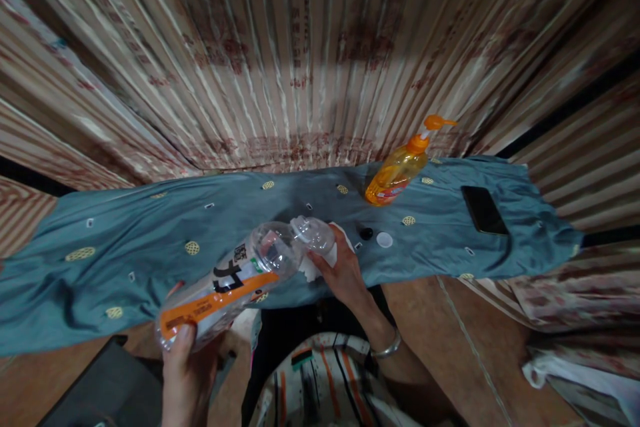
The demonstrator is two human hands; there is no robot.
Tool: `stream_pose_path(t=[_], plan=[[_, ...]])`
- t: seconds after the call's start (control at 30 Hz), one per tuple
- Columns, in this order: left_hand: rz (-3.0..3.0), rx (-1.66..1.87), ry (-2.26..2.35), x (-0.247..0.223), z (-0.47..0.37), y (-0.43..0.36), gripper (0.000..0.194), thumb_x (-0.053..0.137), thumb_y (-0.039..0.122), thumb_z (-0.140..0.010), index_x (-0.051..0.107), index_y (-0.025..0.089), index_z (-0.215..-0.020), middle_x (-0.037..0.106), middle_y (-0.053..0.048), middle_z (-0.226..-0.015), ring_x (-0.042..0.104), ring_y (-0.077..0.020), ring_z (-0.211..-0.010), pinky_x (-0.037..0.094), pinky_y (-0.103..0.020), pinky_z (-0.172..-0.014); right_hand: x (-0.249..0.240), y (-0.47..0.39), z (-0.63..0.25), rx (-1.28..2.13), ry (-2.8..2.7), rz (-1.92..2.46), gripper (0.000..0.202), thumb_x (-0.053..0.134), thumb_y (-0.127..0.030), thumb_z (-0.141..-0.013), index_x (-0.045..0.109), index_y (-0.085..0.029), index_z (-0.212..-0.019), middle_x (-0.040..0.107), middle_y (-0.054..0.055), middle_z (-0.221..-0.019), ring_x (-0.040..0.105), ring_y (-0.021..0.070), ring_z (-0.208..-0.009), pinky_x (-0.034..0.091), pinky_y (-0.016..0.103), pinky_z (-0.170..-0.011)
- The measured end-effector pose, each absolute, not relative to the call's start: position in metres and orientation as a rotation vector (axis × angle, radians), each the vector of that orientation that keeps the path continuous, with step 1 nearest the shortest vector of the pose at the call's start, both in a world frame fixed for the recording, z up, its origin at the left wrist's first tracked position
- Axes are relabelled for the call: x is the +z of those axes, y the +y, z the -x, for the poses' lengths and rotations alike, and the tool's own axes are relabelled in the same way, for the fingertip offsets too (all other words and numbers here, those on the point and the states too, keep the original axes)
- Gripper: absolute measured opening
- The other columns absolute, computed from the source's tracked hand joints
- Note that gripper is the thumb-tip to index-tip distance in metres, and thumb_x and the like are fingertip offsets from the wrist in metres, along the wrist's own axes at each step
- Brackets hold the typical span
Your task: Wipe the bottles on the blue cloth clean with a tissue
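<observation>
Head view, nearest first, with clock directions taken from the meeting point of the two clear vessels. At 8 o'clock, left hand [183, 361] closed around the base of a large bottle [220, 297], tilted with its upper end toward the middle and wrapped in an orange-and-white label. At 4 o'clock, right hand [344, 273] curled around a small clear vessel [316, 233], with white tissue [310, 269] bunched beneath. Appear to touch at the centre, end to end; too blurred to tell whether joined, fitted one into the other or merely pressed together. Judged from this contact, looks partway along: both vessels brought together, neither released nor set down. Shows no liquid clearly in either.

At 3 o'clock, small black round piece [367, 233] and white disc [384, 239] lying side by side on the teal cloth [165, 220], apart from both vessels. Farther out, at 2 o'clock, upright orange pump bottle [397, 177], pump in place, untouched. Near 3 o'clock, dark phone [484, 210] lying flat. Beyond, at 12 o'clock, patterned curtain [310, 47].
</observation>
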State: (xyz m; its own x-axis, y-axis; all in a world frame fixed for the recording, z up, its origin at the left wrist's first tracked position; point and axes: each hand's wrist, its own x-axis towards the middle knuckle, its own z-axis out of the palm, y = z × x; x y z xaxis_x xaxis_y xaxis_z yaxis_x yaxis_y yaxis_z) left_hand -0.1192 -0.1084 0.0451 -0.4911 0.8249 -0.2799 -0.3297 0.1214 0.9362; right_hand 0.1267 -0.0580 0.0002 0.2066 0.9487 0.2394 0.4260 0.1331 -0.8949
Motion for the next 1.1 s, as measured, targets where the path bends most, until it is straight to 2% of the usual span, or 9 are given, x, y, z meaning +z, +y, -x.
stream_pose_path(t=[0.17, 0.27, 0.5, 0.73, 0.83, 0.97, 1.1], plan=[[-0.542, 1.544, 1.471, 0.050, 0.121, -0.110, 0.076, 0.088, 0.055, -0.055, 0.062, 0.031, -0.123, 0.066, -0.005, -0.124, 0.065, -0.0220, -0.090, 0.059, -0.032, -0.070, -0.004, -0.059, -0.128, 0.616, -1.400, 1.463, 0.061, 0.063, -0.049, -0.091, 0.047, -0.019, -0.141, 0.066, 0.015, -0.135, 0.065, 0.0298, -0.125, 0.053, 0.048, -0.107], [-0.559, 1.556, 1.487, 0.053, 0.121, -0.110, 0.082, 0.089, 0.054, -0.052, 0.061, 0.032, -0.126, 0.066, -0.006, -0.122, 0.065, -0.0223, -0.088, 0.059, -0.033, -0.068, -0.005, -0.059, -0.127, 0.610, -1.403, 1.471, 0.060, 0.063, -0.050, -0.091, 0.048, -0.019, -0.141, 0.067, 0.014, -0.134, 0.066, 0.0299, -0.124, 0.055, 0.047, -0.105], [-0.621, 1.637, 1.490, 0.065, 0.118, -0.112, 0.074, 0.090, 0.050, -0.052, 0.066, 0.031, -0.119, 0.067, -0.003, -0.115, 0.062, -0.0179, -0.084, 0.058, -0.026, -0.062, -0.002, -0.060, -0.127, 0.614, -1.393, 1.510, 0.059, 0.067, -0.049, -0.089, 0.051, -0.019, -0.137, 0.069, 0.014, -0.131, 0.067, 0.0299, -0.122, 0.055, 0.047, -0.104], [-0.669, 1.687, 1.495, 0.069, 0.127, -0.110, 0.091, 0.095, 0.046, -0.042, 0.064, 0.038, -0.127, 0.065, 0.001, -0.109, 0.061, -0.0162, -0.091, 0.058, -0.021, -0.067, 0.000, -0.059, -0.128, 0.586, -1.426, 1.541, 0.060, 0.070, -0.047, -0.086, 0.052, -0.018, -0.135, 0.071, 0.015, -0.128, 0.068, 0.0299, -0.121, 0.056, 0.046, -0.103], [-0.695, 1.696, 1.484, 0.071, 0.129, -0.109, 0.090, 0.095, 0.043, -0.042, 0.064, 0.039, -0.126, 0.063, 0.001, -0.109, 0.060, -0.0161, -0.092, 0.058, -0.021, -0.067, 0.000, -0.059, -0.129, 0.566, -1.434, 1.567, 0.060, 0.072, -0.046, -0.085, 0.052, -0.019, -0.135, 0.071, 0.014, -0.128, 0.069, 0.0304, -0.119, 0.056, 0.047, -0.102], [-0.718, 1.725, 1.473, 0.072, 0.128, -0.108, 0.085, 0.093, 0.038, -0.044, 0.065, 0.040, -0.124, 0.064, 0.001, -0.111, 0.059, -0.0176, -0.098, 0.058, -0.026, -0.076, -0.002, -0.059, -0.129, 0.546, -1.448, 1.587, 0.060, 0.072, -0.046, -0.085, 0.052, -0.017, -0.134, 0.072, 0.015, -0.125, 0.071, 0.0317, -0.115, 0.058, 0.047, -0.098], [-0.733, 1.739, 1.486, 0.073, 0.127, -0.109, 0.087, 0.093, 0.040, -0.044, 0.064, 0.040, -0.126, 0.064, 0.003, -0.109, 0.058, -0.0179, -0.097, 0.057, -0.030, -0.085, -0.005, -0.060, -0.129, 0.514, -1.458, 1.575, 0.060, 0.069, -0.049, -0.087, 0.051, -0.018, -0.136, 0.071, 0.015, -0.127, 0.070, 0.0314, -0.117, 0.057, 0.049, -0.100]])
